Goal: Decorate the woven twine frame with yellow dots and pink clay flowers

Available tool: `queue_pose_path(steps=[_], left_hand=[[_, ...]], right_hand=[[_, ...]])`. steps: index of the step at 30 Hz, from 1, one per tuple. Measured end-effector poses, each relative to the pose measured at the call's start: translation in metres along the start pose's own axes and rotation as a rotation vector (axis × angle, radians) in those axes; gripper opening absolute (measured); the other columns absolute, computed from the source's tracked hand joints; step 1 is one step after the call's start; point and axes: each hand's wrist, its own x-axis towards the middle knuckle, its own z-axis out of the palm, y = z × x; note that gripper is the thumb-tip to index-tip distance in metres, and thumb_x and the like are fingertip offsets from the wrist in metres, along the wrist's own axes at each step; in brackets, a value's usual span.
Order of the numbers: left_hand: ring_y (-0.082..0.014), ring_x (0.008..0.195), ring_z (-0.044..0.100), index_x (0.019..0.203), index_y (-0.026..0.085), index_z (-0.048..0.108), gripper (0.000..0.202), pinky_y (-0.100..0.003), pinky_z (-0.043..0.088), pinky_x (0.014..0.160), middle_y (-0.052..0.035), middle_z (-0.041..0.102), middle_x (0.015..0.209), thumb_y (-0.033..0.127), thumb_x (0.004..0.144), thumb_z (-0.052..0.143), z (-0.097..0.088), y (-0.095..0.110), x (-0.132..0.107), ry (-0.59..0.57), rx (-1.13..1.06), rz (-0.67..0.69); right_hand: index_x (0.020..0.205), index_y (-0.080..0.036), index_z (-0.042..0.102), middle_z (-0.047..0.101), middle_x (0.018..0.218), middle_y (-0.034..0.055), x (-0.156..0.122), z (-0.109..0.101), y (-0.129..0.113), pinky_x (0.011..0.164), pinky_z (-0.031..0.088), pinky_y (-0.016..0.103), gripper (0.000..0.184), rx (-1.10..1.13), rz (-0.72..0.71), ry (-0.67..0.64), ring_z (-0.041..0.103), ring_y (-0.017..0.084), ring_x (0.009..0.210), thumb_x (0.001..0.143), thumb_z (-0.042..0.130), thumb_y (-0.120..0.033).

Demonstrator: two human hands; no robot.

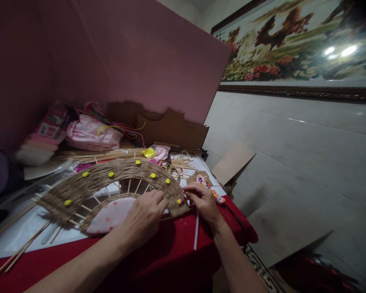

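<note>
A fan-shaped woven piece (pixel 97 187) of brown twine on thin sticks lies in front of me, with yellow dots along its arc. Its inner half-round is covered in white cloth (pixel 112 215) with pink spots. My left hand (pixel 149 213) is closed at the inner edge of the right end, its fingertips hidden behind the knuckles. At the outer right edge, my right hand (pixel 203 199) pinches with thumb and forefinger; what lies between them is too small to make out. Near it a yellow dot (pixel 179 201) has a purple bit beside it. A translucent stick (pixel 196 232) hangs below my right palm.
Gold-handled scissors (pixel 173 173) lie behind the fan, near a bundle of thin sticks (pixel 88 154). A pink cloth bundle (pixel 93 134) and brown cardboard (pixel 173 128) stand at the back. The red tablecloth (pixel 244 228) ends at the right, beside a tiled wall.
</note>
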Motion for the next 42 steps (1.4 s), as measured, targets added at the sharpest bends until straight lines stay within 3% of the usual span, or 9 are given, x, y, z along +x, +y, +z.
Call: queue_pose_path(steps=[3,10,17,42], left_hand=[[-0.0204,0.071,0.048,0.076,0.016,0.056,0.015,-0.033,0.039,0.062,-0.0066,0.056,0.079,0.006,0.080,0.045,0.0001,-0.0002,0.0000,-0.009,-0.010,-0.006],[-0.0204,0.070,0.048,0.075,0.016,0.056,0.015,-0.034,0.037,0.064,-0.0065,0.057,0.078,0.006,0.079,0.046,-0.0024,0.0015,0.0005,-0.033,0.003,-0.008],[-0.0201,0.068,0.048,0.076,0.016,0.057,0.017,-0.036,0.034,0.068,-0.0063,0.059,0.077,0.006,0.080,0.044,-0.0029,0.0007,0.0011,-0.035,0.015,0.015],[-0.0205,0.072,0.050,0.078,0.016,0.059,0.020,-0.037,0.034,0.069,-0.0069,0.060,0.080,0.004,0.079,0.043,-0.0027,0.0028,0.0018,-0.070,-0.026,-0.018]], right_hand=[[0.081,-0.022,0.067,0.062,0.071,0.0004,-0.0008,0.0011,0.0002,0.059,0.042,0.026,0.007,-0.009,0.041,0.006,0.055,0.015,0.064,0.076,0.063,-0.021],[0.070,-0.020,0.067,0.056,0.079,0.0017,0.0021,0.0002,-0.0040,0.068,0.039,0.028,0.003,-0.150,-0.137,0.013,0.051,0.015,0.075,0.072,0.067,-0.018],[0.070,-0.021,0.069,0.047,0.079,0.0012,0.0041,0.0037,-0.0036,0.065,0.037,0.027,0.001,-0.237,-0.070,-0.009,0.045,0.015,0.073,0.071,0.068,-0.021],[0.071,-0.021,0.068,0.050,0.082,0.0020,0.0038,0.0064,-0.0068,0.072,0.039,0.029,0.008,-0.264,-0.108,-0.076,0.049,0.016,0.079,0.074,0.063,-0.016]])
